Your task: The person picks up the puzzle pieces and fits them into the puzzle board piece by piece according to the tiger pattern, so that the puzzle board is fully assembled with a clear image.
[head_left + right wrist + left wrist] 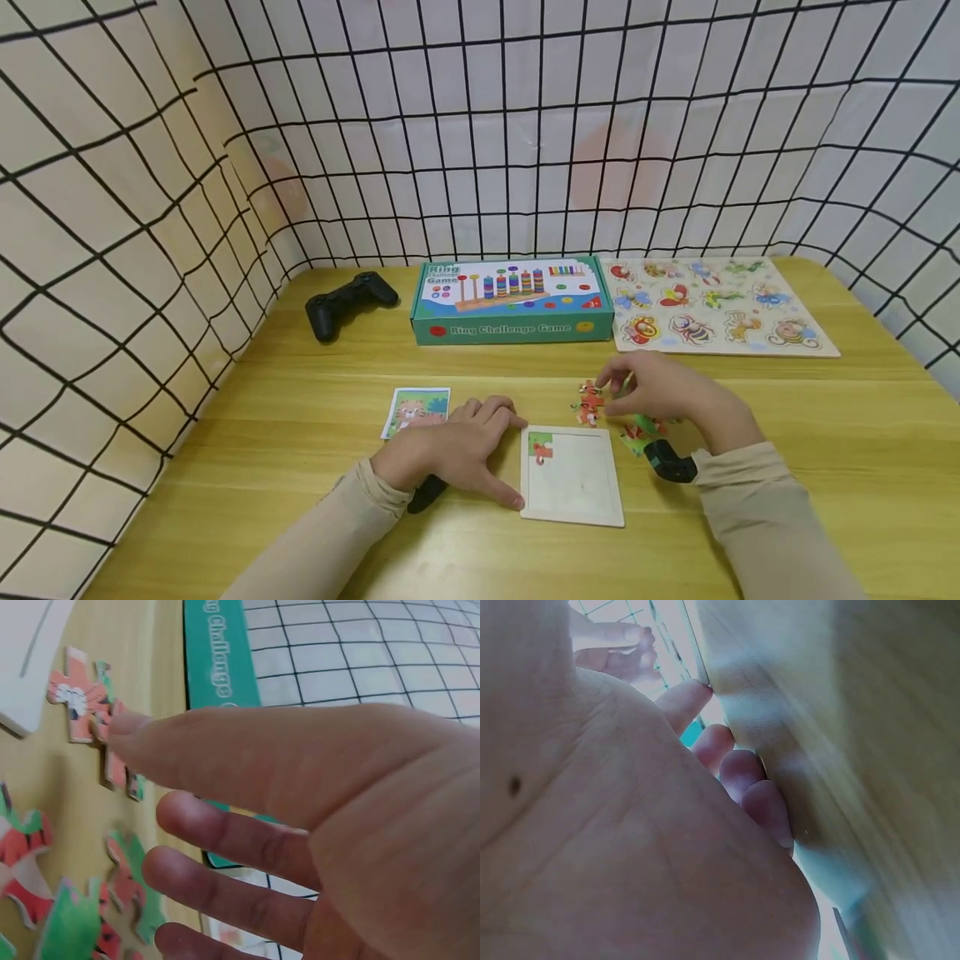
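Observation:
A pale wooden puzzle tray (573, 492) lies in front of me, one orange-and-green jigsaw piece (540, 448) in its upper left corner. Along the tray's left edge rests my left hand (453, 446), thumb and fingers spread. Beyond the tray's upper right, my right hand (663, 392) reaches to a small group of orange jigsaw pieces (590, 406). In the right wrist view its thumb (135, 735) is at one of these pieces, while the other fingers stand apart from it. More loose pieces (71, 922), green and orange, lie below that hand, partly hidden by it in the head view.
A tiger picture card (412, 407) is partly covered by my left hand. Toward the back stand a black game controller (350, 302), a green Ring Challenge Game box (513, 302) and a wooden insect puzzle board (716, 307). Black netting (480, 125) surrounds the table.

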The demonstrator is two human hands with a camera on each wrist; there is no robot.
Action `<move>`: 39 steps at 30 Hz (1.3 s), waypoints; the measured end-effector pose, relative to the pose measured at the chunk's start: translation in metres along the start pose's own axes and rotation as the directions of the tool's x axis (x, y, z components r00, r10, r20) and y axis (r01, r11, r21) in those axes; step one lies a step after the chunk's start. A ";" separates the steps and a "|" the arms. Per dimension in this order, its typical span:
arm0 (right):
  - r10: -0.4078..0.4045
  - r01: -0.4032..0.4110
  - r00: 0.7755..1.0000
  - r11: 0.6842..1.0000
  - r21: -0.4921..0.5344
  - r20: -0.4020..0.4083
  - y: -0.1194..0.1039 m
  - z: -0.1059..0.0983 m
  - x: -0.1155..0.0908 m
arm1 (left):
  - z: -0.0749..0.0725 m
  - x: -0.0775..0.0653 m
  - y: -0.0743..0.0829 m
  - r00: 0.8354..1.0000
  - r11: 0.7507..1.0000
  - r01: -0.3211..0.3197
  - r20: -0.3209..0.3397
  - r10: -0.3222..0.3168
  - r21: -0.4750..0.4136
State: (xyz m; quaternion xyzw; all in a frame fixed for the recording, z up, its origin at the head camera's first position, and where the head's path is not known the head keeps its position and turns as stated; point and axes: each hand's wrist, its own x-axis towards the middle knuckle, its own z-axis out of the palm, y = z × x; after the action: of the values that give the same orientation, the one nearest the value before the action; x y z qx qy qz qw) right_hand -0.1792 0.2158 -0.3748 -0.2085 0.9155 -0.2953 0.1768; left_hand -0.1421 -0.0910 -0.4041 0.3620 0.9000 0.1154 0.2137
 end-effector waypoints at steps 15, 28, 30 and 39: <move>-0.017 0.013 0.999 0.994 -0.110 -0.037 -0.002 0.012 0.011 | 0.001 0.000 0.000 1.000 1.000 0.009 -0.001 -0.009 0.001; -0.035 0.028 0.998 0.987 -0.159 -0.046 0.002 0.014 0.015 | 0.001 0.000 0.001 1.000 1.000 -0.001 -0.006 0.001 0.015; -0.029 0.021 0.998 0.989 -0.149 -0.049 0.002 0.014 0.015 | 0.000 0.000 0.001 1.000 1.000 -0.002 -0.005 0.002 0.016; -0.009 0.002 0.999 0.991 -0.132 -0.052 0.001 0.015 0.014 | 0.001 -0.001 0.001 1.000 1.000 0.002 -0.001 -0.002 0.023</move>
State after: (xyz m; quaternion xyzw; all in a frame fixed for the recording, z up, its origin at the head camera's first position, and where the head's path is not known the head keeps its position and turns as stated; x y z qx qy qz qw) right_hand -0.1846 0.2027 -0.3901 -0.2145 0.9367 -0.2401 0.1378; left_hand -0.1404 -0.0902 -0.4044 0.3634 0.9018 0.1049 0.2090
